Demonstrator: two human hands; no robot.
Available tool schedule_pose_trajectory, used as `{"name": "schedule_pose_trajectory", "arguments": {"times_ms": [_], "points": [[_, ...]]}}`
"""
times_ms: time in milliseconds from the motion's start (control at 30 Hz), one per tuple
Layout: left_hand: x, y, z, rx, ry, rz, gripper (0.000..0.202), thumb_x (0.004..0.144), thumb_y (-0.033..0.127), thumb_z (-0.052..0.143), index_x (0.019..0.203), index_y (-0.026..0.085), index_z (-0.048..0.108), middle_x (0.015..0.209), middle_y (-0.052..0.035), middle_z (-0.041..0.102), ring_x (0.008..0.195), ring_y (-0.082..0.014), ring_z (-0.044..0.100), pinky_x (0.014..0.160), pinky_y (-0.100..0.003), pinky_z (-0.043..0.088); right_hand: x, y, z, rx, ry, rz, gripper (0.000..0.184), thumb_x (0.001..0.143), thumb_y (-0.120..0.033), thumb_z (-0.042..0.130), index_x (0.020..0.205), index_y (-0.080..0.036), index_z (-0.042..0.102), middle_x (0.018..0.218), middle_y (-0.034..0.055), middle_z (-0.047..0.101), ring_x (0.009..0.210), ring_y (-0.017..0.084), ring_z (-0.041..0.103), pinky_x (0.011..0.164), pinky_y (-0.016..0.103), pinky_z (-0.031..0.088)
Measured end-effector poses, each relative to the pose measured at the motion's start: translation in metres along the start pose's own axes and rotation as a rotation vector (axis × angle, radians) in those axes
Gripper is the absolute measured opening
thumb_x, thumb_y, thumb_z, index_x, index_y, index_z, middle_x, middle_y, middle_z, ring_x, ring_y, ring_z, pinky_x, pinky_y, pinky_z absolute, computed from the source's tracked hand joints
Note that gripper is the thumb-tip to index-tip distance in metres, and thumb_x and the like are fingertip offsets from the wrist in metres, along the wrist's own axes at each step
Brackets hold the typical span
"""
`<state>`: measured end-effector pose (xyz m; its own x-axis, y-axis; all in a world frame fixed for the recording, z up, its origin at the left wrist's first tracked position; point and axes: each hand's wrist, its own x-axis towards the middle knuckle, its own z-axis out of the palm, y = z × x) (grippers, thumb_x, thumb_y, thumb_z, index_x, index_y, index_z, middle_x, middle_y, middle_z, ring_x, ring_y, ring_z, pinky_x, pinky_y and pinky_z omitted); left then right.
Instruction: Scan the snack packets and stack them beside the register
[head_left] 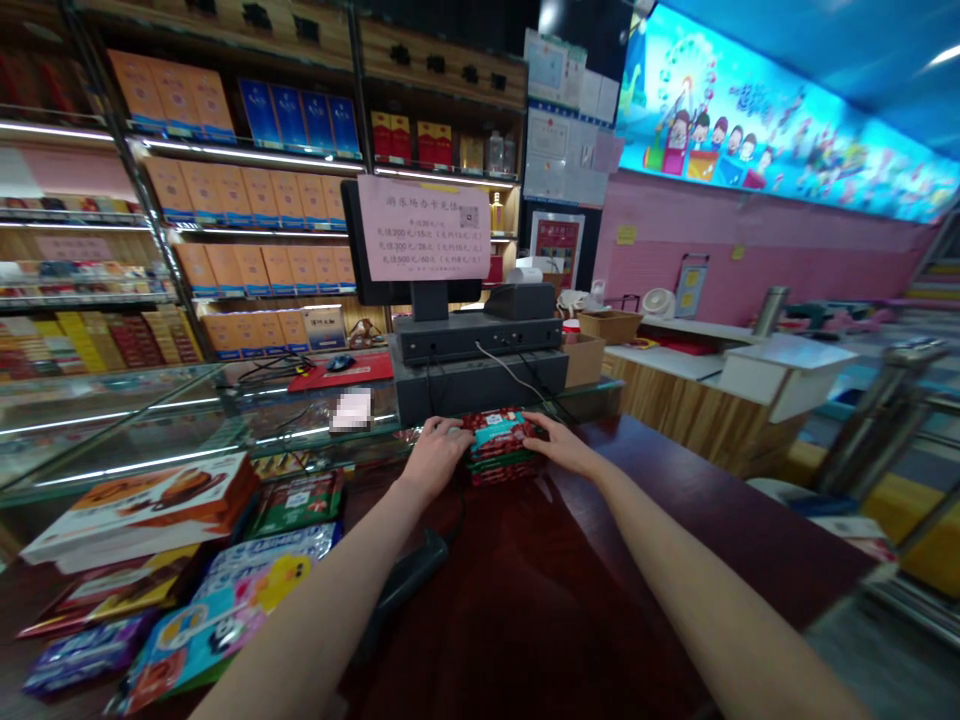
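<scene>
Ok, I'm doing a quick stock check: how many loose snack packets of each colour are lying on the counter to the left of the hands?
Green packet: 1
Blue packets: 2 (they overlap, so this is my best count)
Red-and-gold packet: 1
Purple packet: 1
Total: 5

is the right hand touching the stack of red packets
Touching. The head view shows the right hand with its fingertips resting on the right edge of the stack of red packets, no gap showing.
</scene>
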<state>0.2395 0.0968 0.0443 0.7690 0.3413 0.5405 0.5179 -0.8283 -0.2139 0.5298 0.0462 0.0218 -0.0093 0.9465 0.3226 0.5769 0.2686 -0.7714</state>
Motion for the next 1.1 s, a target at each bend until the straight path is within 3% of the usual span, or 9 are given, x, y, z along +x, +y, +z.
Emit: {"name": "schedule_pose_trajectory", "arguments": {"times_ms": [367, 633, 933, 1100], "points": [[-0.009, 0.000, -0.016, 0.021, -0.009, -0.003, 0.026, 0.095, 0.017, 0.054, 0.115, 0.025, 0.069, 0.124, -0.0035, 0.072, 0.122, -0.0241, 0.056, 0.099, -0.043, 0.039, -0.004, -0.012, -0.002, -0.117, 0.073, 0.013, 0.072, 0.080, -0.044, 0.072, 0.145, -0.023, 0.051, 0.158, 0.0125, 0.043, 0.154, 0.030, 0.023, 0.125, 0.051, 0.019], [-0.034, -0.017, -0.032, 0.053, 0.009, -0.044, 0.026, 0.093, 0.016, 0.055, 0.114, 0.025, 0.069, 0.125, -0.0039, 0.071, 0.121, -0.0241, 0.057, 0.098, -0.043, 0.041, -0.008, -0.046, 0.011, -0.300, 0.051, -0.099, 0.064, 0.083, -0.040, 0.068, 0.143, -0.025, 0.054, 0.155, 0.0150, 0.046, 0.153, 0.033, 0.025, 0.122, 0.056, 0.021], [-0.077, -0.039, -0.049, 0.086, 0.012, -0.105, 0.024, 0.093, 0.017, 0.056, 0.111, 0.026, 0.069, 0.122, -0.0036, 0.072, 0.119, -0.0221, 0.057, 0.100, -0.041, 0.040, -0.006, -0.077, 0.050, -0.355, -0.018, -0.194, 0.060, 0.084, -0.035, 0.066, 0.142, -0.025, 0.054, 0.152, 0.0134, 0.051, 0.152, 0.032, 0.027, 0.122, 0.059, 0.018], [-0.101, -0.053, -0.054, 0.101, 0.013, -0.147, 0.023, 0.091, 0.015, 0.056, 0.107, 0.025, 0.071, 0.116, -0.0047, 0.074, 0.114, -0.0225, 0.059, 0.098, -0.041, 0.041, -0.004, -0.091, 0.074, -0.338, -0.052, -0.241, 0.060, 0.082, -0.031, 0.066, 0.141, -0.023, 0.056, 0.155, 0.0164, 0.047, 0.151, 0.031, 0.031, 0.122, 0.056, 0.022]]}}
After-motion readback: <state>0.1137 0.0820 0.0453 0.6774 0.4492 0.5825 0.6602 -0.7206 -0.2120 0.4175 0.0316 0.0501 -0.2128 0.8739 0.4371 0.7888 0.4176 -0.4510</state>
